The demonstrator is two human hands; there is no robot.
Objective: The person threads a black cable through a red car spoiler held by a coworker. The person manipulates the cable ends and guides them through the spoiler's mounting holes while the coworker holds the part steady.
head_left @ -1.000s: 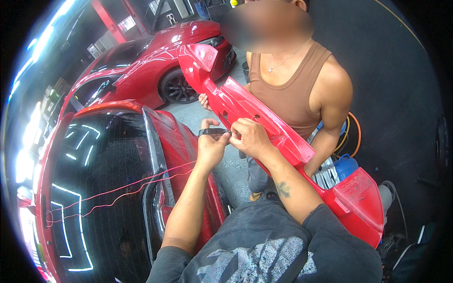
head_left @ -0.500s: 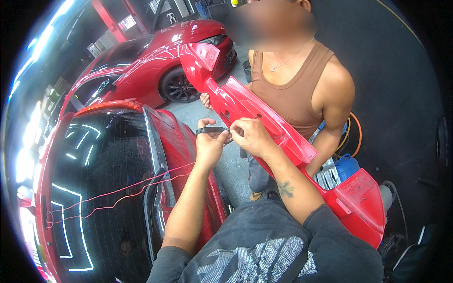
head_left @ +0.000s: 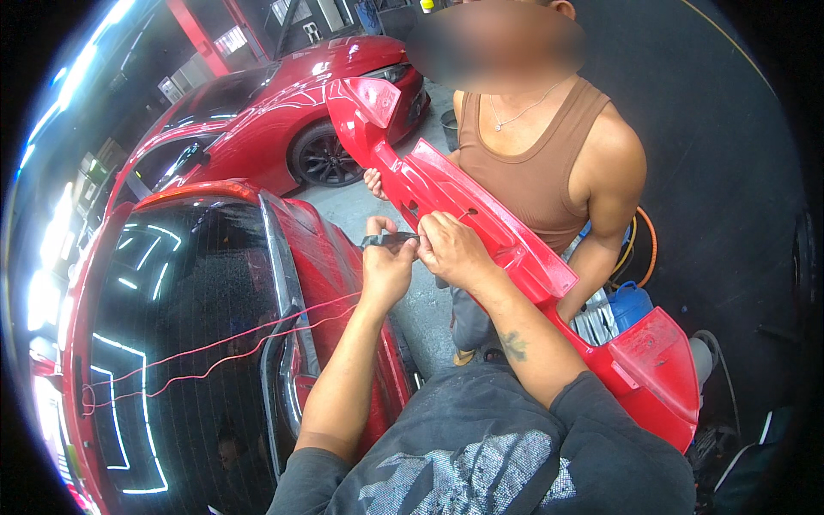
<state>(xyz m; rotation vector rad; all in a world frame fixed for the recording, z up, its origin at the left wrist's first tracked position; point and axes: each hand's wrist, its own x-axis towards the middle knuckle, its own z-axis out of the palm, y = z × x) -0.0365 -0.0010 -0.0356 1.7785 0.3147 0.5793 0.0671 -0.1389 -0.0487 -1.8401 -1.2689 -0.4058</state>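
Out in front of my chest, my left hand grips a roll of black tape between thumb and fingers. The fingertips of my right hand are pinched together against the tape's end, touching the left thumb. What exactly lies between those fingertips is mostly hidden. Just beyond my right hand is a long red spoiler, held tilted by another person with one hand near its far end and the other lower down. Thin red wire stretches across a car's rear window and passes behind my left forearm.
To my left is a red car with a dark rear window. Another red car stands farther off. The other person in a brown tank top faces me closely. A blue container and an orange hose are behind them.
Both hands have shifted slightly, the left one a little to the right and toward the spoiler. The tape roll has turned a little in my left hand. The spoiler stays in place.
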